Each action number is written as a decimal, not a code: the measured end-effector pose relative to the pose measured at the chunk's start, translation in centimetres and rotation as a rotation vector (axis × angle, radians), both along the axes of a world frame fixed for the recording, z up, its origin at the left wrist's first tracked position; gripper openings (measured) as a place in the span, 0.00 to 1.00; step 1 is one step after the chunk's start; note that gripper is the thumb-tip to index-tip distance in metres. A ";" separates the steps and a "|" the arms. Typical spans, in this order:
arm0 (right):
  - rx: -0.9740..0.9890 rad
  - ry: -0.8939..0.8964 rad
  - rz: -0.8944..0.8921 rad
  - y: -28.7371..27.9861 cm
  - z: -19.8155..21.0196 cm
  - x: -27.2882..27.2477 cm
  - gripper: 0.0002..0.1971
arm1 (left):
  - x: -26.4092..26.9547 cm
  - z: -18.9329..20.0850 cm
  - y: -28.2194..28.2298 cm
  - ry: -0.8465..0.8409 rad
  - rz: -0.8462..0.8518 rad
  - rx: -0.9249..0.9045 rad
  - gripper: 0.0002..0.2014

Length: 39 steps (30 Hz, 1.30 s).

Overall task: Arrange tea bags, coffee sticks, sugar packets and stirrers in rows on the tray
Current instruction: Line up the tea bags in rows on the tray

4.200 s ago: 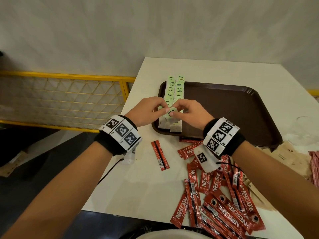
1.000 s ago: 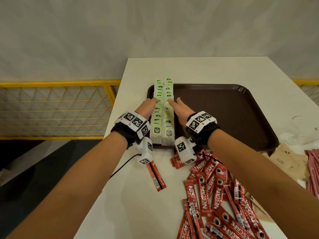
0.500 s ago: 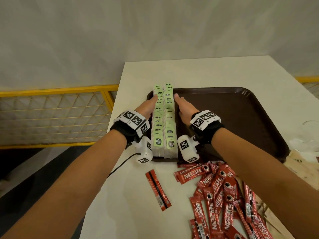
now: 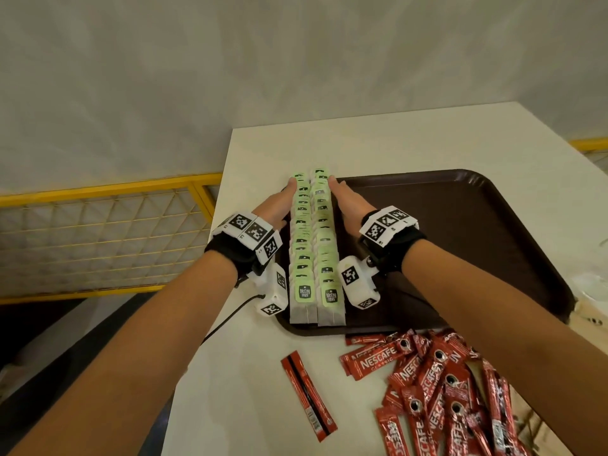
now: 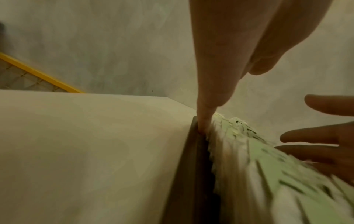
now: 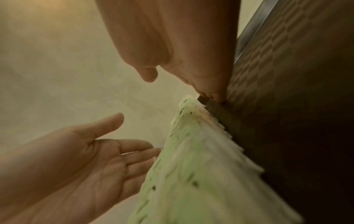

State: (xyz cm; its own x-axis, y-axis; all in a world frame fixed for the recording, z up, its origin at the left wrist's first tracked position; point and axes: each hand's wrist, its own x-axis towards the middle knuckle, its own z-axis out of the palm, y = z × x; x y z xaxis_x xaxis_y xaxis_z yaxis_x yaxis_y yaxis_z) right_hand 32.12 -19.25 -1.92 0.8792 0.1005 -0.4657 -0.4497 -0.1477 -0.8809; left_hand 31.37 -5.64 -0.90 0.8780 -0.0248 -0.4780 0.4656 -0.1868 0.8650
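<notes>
To the right of your right hand (image 4: 348,201) the brown tray (image 4: 467,232) floor lies bare out to its far and right rims, so you have room to pass there. Between your two hands the two rows of tea bags (image 4: 314,245) fill the gap. Your left hand (image 4: 279,205) sits in the narrow channel between the left row and the tray's left rim (image 5: 188,159); left of that rim the table (image 4: 230,383) is open. Behind your right wrist, toward you, a heap of red coffee sticks (image 4: 437,386) covers the table. A single stick (image 4: 308,396) lies apart, behind and between your wrists.
</notes>
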 end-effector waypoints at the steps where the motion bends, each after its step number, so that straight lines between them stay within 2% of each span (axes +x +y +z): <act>1: 0.019 0.004 -0.016 0.1 0.0 0.5 0.36 | 0.4 0.2 0.1 -0.004 -0.003 0.017 0.33; 7: 0.013 -0.005 0.022 1.1 -1.1 2.9 0.40 | 2.8 0.1 0.0 0.024 -0.090 0.112 0.33; 12: 0.032 -0.029 0.014 1.5 -0.7 2.8 0.39 | 5.0 -2.9 0.9 0.006 -0.121 0.163 0.40; 17: -0.002 -0.041 0.013 1.3 -1.0 3.8 0.40 | 4.2 -1.1 0.2 -0.042 -0.113 0.178 0.37; 19: -0.029 -0.038 0.039 1.3 -0.9 3.8 0.40 | 5.1 -1.8 0.4 -0.047 -0.126 0.194 0.43; 22: -0.068 -0.039 0.054 1.2 -0.9 3.9 0.38 | 7.4 -4.1 0.9 -0.017 -0.110 0.210 0.56; 24: -0.082 -0.042 0.046 1.0 -0.9 4.1 0.38 | 6.4 -2.7 0.5 -0.010 -0.096 0.227 0.52; 27: -0.108 -0.049 0.035 0.3 -1.0 4.3 0.33 | 4.1 0.5 -0.1 -0.033 -0.051 0.202 0.37; 32: 0.065 -0.051 -0.071 -1.1 -0.3 3.8 0.35 | 3.9 0.9 1.9 -0.058 0.069 0.119 0.39; 35: 0.194 -0.061 -0.119 -2.8 1.6 2.4 0.34 | 2.1 1.9 2.6 -0.091 0.121 0.015 0.38; 37: 0.251 -0.105 -0.109 -4.0 3.6 0.8 0.32 | 0.1 3.2 2.3 -0.132 0.089 -0.023 0.35; 39: 0.243 -0.176 -0.051 -5.2 5.9 -1.6 0.25 | -2.8 4.6 1.7 -0.189 -0.033 0.039 0.31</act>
State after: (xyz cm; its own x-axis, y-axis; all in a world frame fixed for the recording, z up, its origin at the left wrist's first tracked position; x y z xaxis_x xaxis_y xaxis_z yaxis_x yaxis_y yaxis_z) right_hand 30.48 -24.42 3.97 0.9510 0.1437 -0.2739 -0.2888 0.0955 -0.9526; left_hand 28.52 -3.92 3.65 0.9513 -0.0402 -0.3055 0.2882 -0.2345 0.9284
